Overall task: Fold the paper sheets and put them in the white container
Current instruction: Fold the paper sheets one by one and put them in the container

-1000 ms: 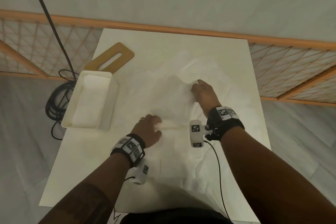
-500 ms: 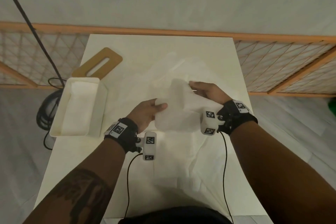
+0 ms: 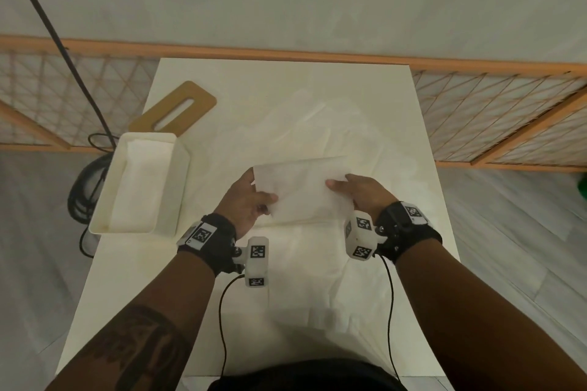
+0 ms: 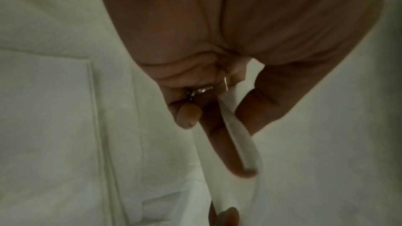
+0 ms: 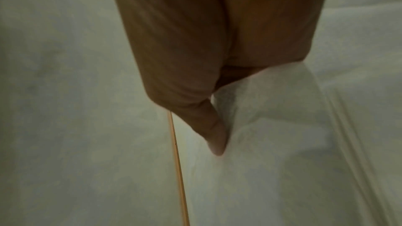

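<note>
A folded white paper sheet is held flat above the table between both hands. My left hand pinches its left end, thumb on top; the left wrist view shows the paper's edge clamped between thumb and fingers. My right hand pinches the right end, with the thumb lying on the paper. More loose, crumpled paper sheets lie spread over the table under and beyond the hands. The white container stands at the table's left edge with folded paper inside.
A wooden lid with a slot lies behind the container. The white table is narrow, with an orange lattice rail behind it. Black cables coil on the floor to the left. Wrist camera cables hang below my arms.
Both hands lifted the folded sheet off the table, where they had been pressing it down. It now sits flat and stretched between them, slightly nearer the container.
</note>
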Motion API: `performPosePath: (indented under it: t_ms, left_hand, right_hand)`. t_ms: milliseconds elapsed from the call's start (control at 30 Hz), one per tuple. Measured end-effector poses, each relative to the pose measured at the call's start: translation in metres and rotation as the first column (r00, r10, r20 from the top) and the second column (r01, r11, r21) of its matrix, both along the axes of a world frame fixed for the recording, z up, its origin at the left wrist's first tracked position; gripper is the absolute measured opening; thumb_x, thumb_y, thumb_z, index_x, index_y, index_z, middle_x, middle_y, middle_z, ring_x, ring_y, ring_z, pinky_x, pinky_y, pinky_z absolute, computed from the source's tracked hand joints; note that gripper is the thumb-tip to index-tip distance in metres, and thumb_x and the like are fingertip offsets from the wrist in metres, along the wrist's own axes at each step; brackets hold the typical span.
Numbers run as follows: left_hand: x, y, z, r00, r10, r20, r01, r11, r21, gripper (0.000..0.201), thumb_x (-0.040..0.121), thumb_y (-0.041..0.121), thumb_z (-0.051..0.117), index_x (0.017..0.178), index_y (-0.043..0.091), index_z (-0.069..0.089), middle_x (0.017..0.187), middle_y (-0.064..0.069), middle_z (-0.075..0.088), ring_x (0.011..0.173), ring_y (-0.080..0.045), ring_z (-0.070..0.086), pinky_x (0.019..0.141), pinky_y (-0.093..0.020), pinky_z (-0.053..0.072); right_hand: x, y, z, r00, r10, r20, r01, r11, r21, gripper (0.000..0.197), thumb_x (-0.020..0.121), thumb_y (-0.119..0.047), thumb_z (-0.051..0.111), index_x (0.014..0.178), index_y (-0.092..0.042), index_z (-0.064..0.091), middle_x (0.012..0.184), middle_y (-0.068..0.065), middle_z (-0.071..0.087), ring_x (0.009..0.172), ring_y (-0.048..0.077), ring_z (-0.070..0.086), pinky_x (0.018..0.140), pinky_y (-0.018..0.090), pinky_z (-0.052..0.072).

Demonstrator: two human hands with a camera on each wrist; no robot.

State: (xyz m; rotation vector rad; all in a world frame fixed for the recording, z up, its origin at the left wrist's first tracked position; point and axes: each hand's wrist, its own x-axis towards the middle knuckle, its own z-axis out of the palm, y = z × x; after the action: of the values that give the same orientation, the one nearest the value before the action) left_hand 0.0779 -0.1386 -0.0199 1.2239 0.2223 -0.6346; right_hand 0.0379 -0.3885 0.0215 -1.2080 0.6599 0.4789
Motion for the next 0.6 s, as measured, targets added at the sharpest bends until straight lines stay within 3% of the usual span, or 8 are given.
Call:
performPosePath:
  t_ms: [33, 133, 167, 233, 300, 433, 533, 600]
  left_hand:
    - [-0.001, 0.002, 0.0, 0.999, -0.054, 0.004, 0.054, 0.999, 0.004, 0.063, 0.066, -0.005, 0.067, 0.125, 0.016, 0.059, 0.116, -0.015, 0.066, 0.104, -0.034, 0.059, 0.083, -0.048, 0.04]
    - [-0.001, 0.006, 0.006, 0.996, -0.087, -0.024, 0.089, 0.994, 0.056, 0.045, 0.075, 0.013, 0.069, 0.12, 0.016, 0.062, 0.105, -0.008, 0.069, 0.09, -0.028, 0.061, 0.065, -0.034, 0.044]
    - [0.0, 0.007, 0.006, 0.998, -0.057, -0.029, 0.059, 0.993, 0.104, 0.033, 0.083, 0.02, 0.07, 0.116, 0.016, 0.066, 0.103, -0.005, 0.072, 0.091, -0.028, 0.064, 0.067, -0.033, 0.049]
    - [0.004, 0.01, 0.004, 1.0, -0.01, 0.027, 0.004, 0.974, 0.225, 0.014, 0.096, 0.017, 0.064, 0.107, 0.017, 0.072, 0.1, -0.004, 0.076, 0.1, -0.03, 0.069, 0.084, -0.039, 0.054]
    - [0.006, 0.014, -0.001, 0.994, -0.044, 0.103, 0.011, 0.952, 0.305, 0.021, 0.098, 0.009, 0.06, 0.099, 0.02, 0.077, 0.099, -0.007, 0.077, 0.099, -0.031, 0.07, 0.095, -0.045, 0.054]
    - [0.008, 0.023, -0.002, 0.993, -0.056, 0.104, 0.021, 0.951, 0.31, 0.027, 0.093, 0.006, 0.062, 0.093, 0.026, 0.081, 0.1, -0.012, 0.078, 0.1, -0.037, 0.071, 0.095, -0.048, 0.054]
    - [0.009, 0.025, -0.001, 0.993, -0.024, 0.114, -0.007, 0.965, 0.263, 0.024, 0.084, 0.013, 0.068, 0.102, 0.023, 0.08, 0.109, -0.016, 0.075, 0.106, -0.041, 0.069, 0.096, -0.051, 0.054]
    - [0.008, 0.025, -0.001, 0.995, -0.005, 0.104, -0.019, 0.973, 0.23, 0.022, 0.09, 0.006, 0.066, 0.098, 0.02, 0.081, 0.111, -0.015, 0.075, 0.107, -0.039, 0.069, 0.095, -0.052, 0.054]
  right_hand:
    - [0.002, -0.001, 0.001, 1.0, 0.03, 0.0, -0.03, 0.999, -0.026, 0.021, 0.093, -0.008, 0.07, 0.112, -0.003, 0.063, 0.099, 0.012, 0.078, 0.08, 0.026, 0.077, 0.059, 0.033, 0.06]
    - [0.004, -0.007, 0.002, 0.988, 0.154, -0.02, -0.155, 0.986, -0.055, 0.033, 0.092, -0.009, 0.071, 0.123, 0.0, 0.066, 0.112, 0.016, 0.075, 0.099, 0.034, 0.074, 0.076, 0.04, 0.061]
    - [0.004, -0.008, 0.001, 0.983, 0.182, -0.025, -0.183, 0.981, -0.065, 0.034, 0.091, -0.012, 0.072, 0.122, 0.0, 0.067, 0.115, 0.017, 0.074, 0.101, 0.034, 0.073, 0.081, 0.041, 0.06]
    - [0.004, -0.01, 0.002, 0.98, 0.198, -0.035, -0.2, 0.976, -0.085, 0.032, 0.093, -0.02, 0.071, 0.119, 0.0, 0.069, 0.113, 0.015, 0.075, 0.095, 0.029, 0.074, 0.081, 0.038, 0.058]
    - [0.004, -0.01, 0.001, 0.985, 0.168, -0.035, -0.171, 0.981, -0.093, 0.03, 0.095, -0.022, 0.067, 0.116, 0.0, 0.07, 0.108, 0.013, 0.076, 0.085, 0.024, 0.074, 0.072, 0.032, 0.058]
    - [0.005, -0.011, -0.005, 0.986, 0.167, 0.0, -0.166, 0.978, -0.123, 0.017, 0.098, -0.011, 0.061, 0.111, -0.007, 0.07, 0.095, 0.007, 0.077, 0.078, 0.019, 0.073, 0.065, 0.028, 0.06]
    - [0.004, -0.015, -0.011, 0.983, 0.176, 0.06, -0.169, 0.98, -0.105, 0.025, 0.1, -0.008, 0.057, 0.123, -0.009, 0.068, 0.111, 0.012, 0.075, 0.096, 0.024, 0.072, 0.084, 0.035, 0.062]
    - [0.003, -0.016, -0.013, 0.983, 0.159, 0.095, -0.149, 0.983, -0.102, 0.026, 0.1, -0.007, 0.058, 0.124, -0.008, 0.068, 0.114, 0.012, 0.074, 0.096, 0.024, 0.073, 0.083, 0.033, 0.062]
